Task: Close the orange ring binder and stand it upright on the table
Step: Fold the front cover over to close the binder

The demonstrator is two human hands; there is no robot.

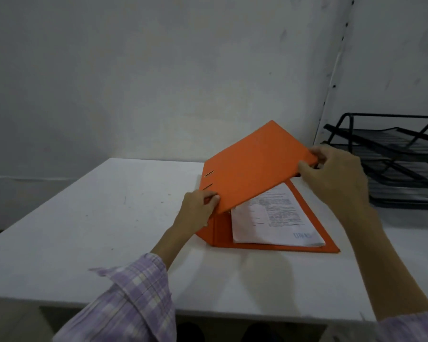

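An orange ring binder (255, 169) lies on the white table (89, 218), its back cover flat and its front cover raised at a slant, partly over the pages. Printed white sheets (279, 218) show under the lifted cover. My left hand (198, 213) pinches the near left corner of the cover, by the spine. Over on the right, the cover's far corner is gripped by my right hand (336, 176), thumb on top. Both sleeves are lilac plaid.
A black wire mesh letter tray (391, 159) with stacked tiers stands at the right, close behind my right hand. A white wall rises behind the table. The table's front edge runs near my forearms.
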